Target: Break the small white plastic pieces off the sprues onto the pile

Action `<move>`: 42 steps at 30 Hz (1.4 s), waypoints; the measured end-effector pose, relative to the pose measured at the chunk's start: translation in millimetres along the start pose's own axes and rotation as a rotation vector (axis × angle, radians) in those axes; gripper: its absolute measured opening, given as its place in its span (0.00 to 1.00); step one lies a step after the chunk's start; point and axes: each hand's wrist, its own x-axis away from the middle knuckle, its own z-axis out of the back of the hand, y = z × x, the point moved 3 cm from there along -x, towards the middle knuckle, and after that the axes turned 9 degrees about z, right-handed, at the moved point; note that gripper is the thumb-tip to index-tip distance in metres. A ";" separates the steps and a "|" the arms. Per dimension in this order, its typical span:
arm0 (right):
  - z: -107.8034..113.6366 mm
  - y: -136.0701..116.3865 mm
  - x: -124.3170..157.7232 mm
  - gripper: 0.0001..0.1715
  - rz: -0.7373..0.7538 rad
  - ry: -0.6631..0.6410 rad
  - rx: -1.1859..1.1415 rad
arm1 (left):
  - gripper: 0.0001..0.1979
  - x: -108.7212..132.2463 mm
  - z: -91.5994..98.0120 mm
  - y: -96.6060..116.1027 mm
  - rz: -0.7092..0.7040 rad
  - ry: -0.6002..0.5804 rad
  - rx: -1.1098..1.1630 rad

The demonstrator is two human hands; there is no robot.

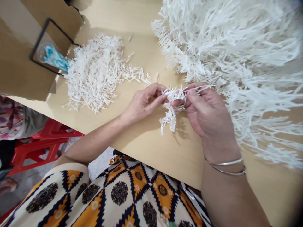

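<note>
A white plastic sprig (pixel 170 117) with many short bristly tips hangs between my two hands above the table. My left hand (pixel 144 102) pinches its left end between thumb and fingertips. With thumb and fingers closed, my right hand (pixel 205 110) grips the thin stems on the other side. To the left lies a heap of short white pieces (pixel 94 69), with a few strays trailing toward my left hand. A much larger pile of long, branching white sprigs (pixel 227 41) spreads just beyond my right hand.
A cardboard box (pixel 21 53) stands at the far left of the table (pixel 142 142). Against it is a black wire frame (pixel 39 41), beside a clear cup (pixel 53 56) with blue and white contents. Red plastic stools (pixel 38 148) and part of another person's clothing appear below the left table edge.
</note>
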 end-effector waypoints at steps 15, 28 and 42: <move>1.5 1.5 1.9 0.08 0.017 -0.032 0.239 | 0.18 -1.1 0.3 0.8 0.115 -0.034 0.141; 2.5 1.6 4.5 0.10 0.026 -0.122 0.285 | 0.06 6.4 -0.1 13.1 -0.039 0.234 -0.321; 3.0 1.9 4.6 0.19 -0.030 -0.194 0.332 | 0.16 -0.9 -2.0 3.0 0.089 -0.116 0.150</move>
